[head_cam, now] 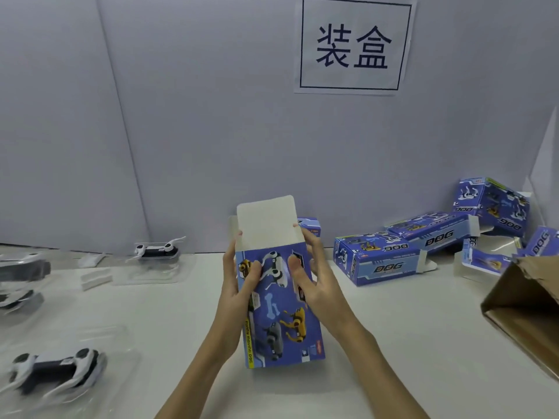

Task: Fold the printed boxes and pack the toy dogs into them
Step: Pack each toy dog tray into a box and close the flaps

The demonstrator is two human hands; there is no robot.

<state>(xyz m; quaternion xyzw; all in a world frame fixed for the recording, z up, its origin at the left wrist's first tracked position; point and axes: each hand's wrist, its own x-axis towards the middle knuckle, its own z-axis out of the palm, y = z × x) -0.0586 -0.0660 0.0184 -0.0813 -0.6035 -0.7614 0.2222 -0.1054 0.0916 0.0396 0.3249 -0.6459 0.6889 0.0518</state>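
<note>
A blue printed box (281, 325) stands on end at the table's middle, its white top flap (266, 222) raised. My left hand (239, 276) grips its left edge, thumb across the printed face. My right hand (314, 279) holds the right side, thumb on the front and fingers behind. A white-and-black toy dog (54, 370) lies in a clear plastic tray at the near left. Another toy dog (157, 251) sits in a tray at the back left. A third one (21, 267), blurred, lies at the left edge.
Several folded blue boxes (378, 261) lie heaped at the back right against the grey wall. A brown cardboard carton (526, 306) sticks in from the right edge. Small white inserts (95, 278) lie at the back left. A paper sign (354, 45) hangs on the wall.
</note>
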